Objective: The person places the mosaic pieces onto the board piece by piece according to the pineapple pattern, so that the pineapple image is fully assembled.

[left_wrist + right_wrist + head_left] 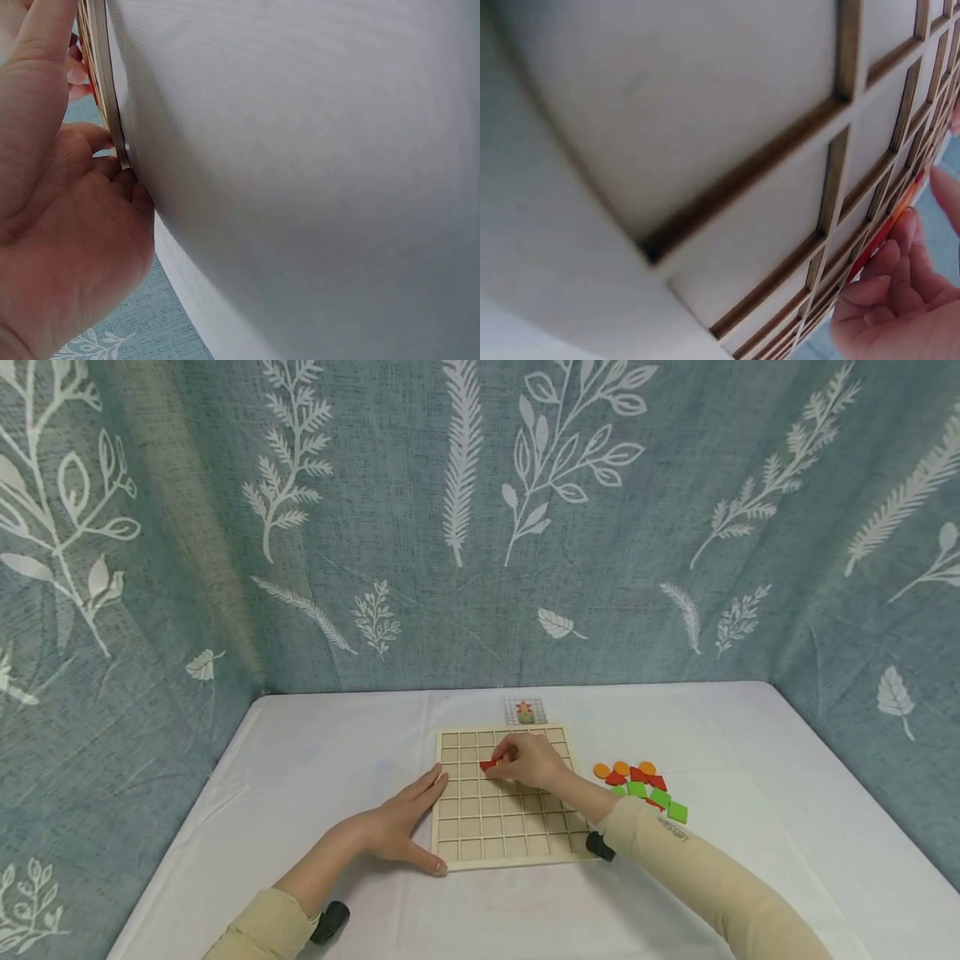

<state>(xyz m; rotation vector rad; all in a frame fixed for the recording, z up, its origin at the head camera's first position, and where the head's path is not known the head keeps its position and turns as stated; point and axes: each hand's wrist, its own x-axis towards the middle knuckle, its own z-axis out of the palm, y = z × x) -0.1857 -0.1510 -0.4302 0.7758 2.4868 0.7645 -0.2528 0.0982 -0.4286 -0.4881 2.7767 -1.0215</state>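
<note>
A pale wooden grid board [491, 829] lies on the white table. My left hand [401, 827] is spread along its left side, fingertips touching the edge and thumb at the near left corner. Over the upper middle squares, my right hand [531, 762] pinches a small orange piece [498, 762] between thumb and fingers. Beside those fingertips a red piece [486, 766] sits on the grid. In the right wrist view, red [871, 247] shows along the board next to the fingers [906, 232]. The fingers partly hide the orange piece, so its full outline cannot be seen.
Right of the board lie orange discs [621, 768], red pieces [657, 782] and several green squares [677, 812], partly behind the right forearm. A small picture card [526, 711] lies past the board's far edge. A patterned blue-grey curtain [465, 602] surrounds the table.
</note>
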